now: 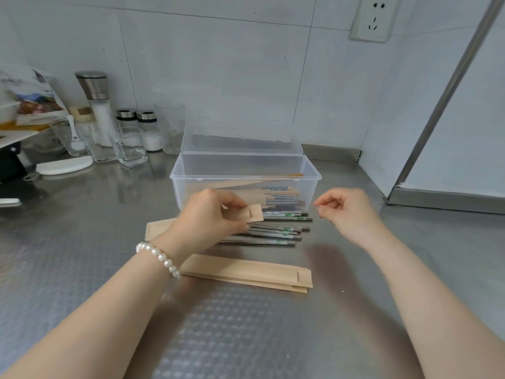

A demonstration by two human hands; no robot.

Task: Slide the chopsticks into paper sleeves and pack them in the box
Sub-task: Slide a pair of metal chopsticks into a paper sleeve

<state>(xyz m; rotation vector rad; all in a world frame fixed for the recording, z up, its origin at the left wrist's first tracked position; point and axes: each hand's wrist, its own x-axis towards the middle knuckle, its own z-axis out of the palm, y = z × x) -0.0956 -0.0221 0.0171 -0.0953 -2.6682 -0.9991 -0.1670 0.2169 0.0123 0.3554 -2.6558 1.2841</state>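
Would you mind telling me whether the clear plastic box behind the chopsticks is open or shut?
Open: the clear plastic box has its hinged lid standing up behind it, with brown paper sleeves inside.

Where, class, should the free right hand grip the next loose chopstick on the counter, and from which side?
Probably at the right-hand ends of the chopsticks, coming from the right and above. They lie flat, side by side, with those ends bare; the left hand, which pinches a sleeve, covers their other ends. The right hand is already on that side.

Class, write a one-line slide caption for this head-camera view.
Left hand pinches a paper sleeve over loose chopsticks; right hand hovers by the open box.
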